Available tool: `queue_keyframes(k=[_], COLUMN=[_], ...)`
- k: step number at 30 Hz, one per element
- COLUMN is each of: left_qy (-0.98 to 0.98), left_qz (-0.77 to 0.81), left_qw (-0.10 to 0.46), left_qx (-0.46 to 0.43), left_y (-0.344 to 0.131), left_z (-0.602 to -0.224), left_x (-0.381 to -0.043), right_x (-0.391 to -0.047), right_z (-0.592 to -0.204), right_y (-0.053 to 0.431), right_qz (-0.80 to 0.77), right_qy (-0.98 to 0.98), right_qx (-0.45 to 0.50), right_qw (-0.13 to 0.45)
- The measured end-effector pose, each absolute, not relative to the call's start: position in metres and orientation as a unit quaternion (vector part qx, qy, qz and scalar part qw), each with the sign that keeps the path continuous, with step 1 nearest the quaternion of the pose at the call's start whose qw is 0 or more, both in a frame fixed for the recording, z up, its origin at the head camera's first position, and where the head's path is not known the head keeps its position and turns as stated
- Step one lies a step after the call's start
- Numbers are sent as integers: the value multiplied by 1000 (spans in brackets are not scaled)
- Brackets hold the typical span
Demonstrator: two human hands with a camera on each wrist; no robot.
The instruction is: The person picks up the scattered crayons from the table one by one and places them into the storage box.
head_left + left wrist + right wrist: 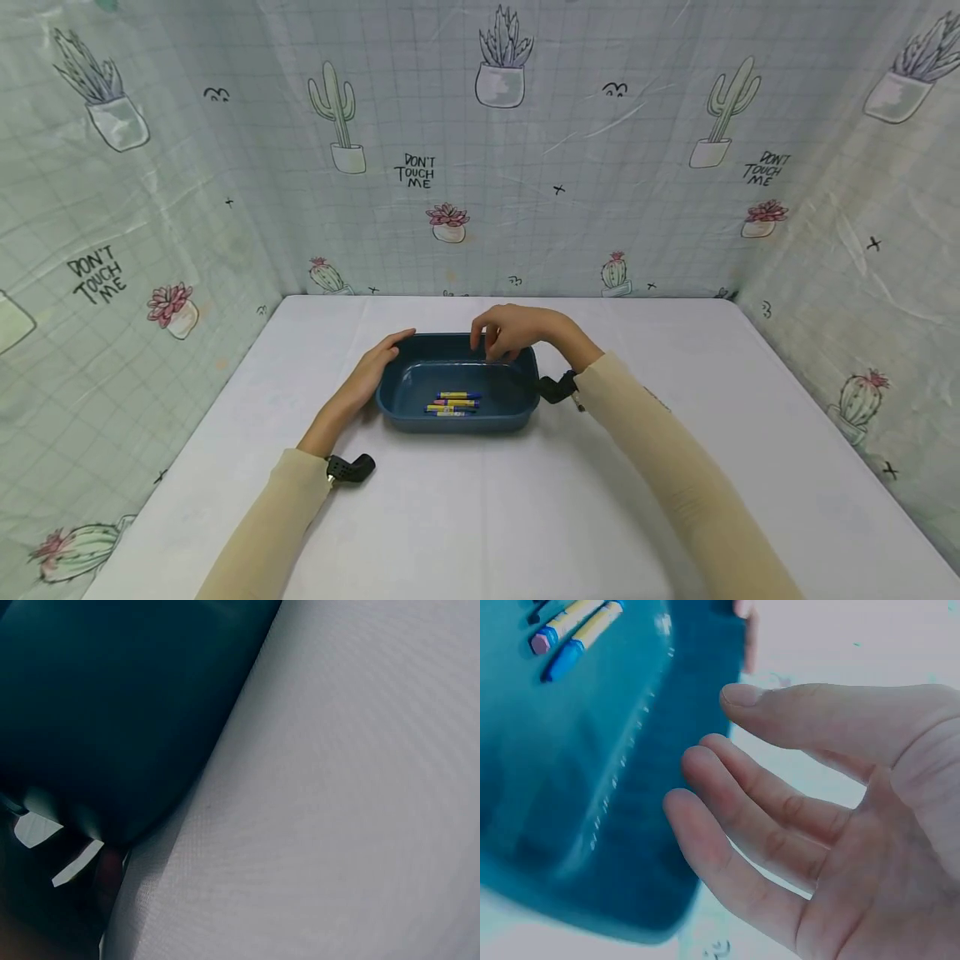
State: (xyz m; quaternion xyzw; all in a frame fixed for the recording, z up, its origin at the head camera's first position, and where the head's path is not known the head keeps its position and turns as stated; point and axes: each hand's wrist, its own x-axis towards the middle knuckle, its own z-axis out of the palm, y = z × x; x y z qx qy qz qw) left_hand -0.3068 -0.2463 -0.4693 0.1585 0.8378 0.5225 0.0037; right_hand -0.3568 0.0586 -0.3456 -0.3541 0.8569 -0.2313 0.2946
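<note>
A dark blue rectangular tray point(457, 423) sits on the table, with several yellow-wrapped crayons point(457, 396) grouped on its floor near the front. One crayon point(566, 622) has a pink end and another is blue. My left hand point(369, 373) grips the tray's left end, thumb at the rim and fingers along the outer wall. In the left wrist view its fingers are mostly in shadow beside the tray wall point(112, 712). Over the far right part of the tray hovers my right hand point(513, 327). Its loosely bent fingers point(705, 832) and thumb stand apart, with nothing between them.
A white-covered table point(465, 517) lies beneath the tray. Behind and at both sides hangs a curtain point(555, 167) with cactus prints. Each wrist carries a black camera point(351, 468) below a beige sleeve point(277, 508).
</note>
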Motion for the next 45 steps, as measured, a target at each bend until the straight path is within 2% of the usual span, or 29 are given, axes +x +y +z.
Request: queue_keyframes(k=[15, 25, 36, 45], left_qy=[834, 834, 836, 835], left_qz=[527, 528, 525, 525], left_qw=[1, 1, 0, 2], left_qx=[164, 161, 162, 164], left_y=[-246, -246, -247, -246], left_z=[-470, -470, -471, -471], left_x=[-306, -307, -307, -307], right_x=[-338, -329, -326, -327], right_z=[-343, -372, -408, -421], right_y=[150, 207, 239, 246], right_qz=[-331, -377, -397, -396], right_qy=[879, 891, 895, 893], right_qx=[-274, -189, -90, -55], right_qw=[207, 170, 183, 207])
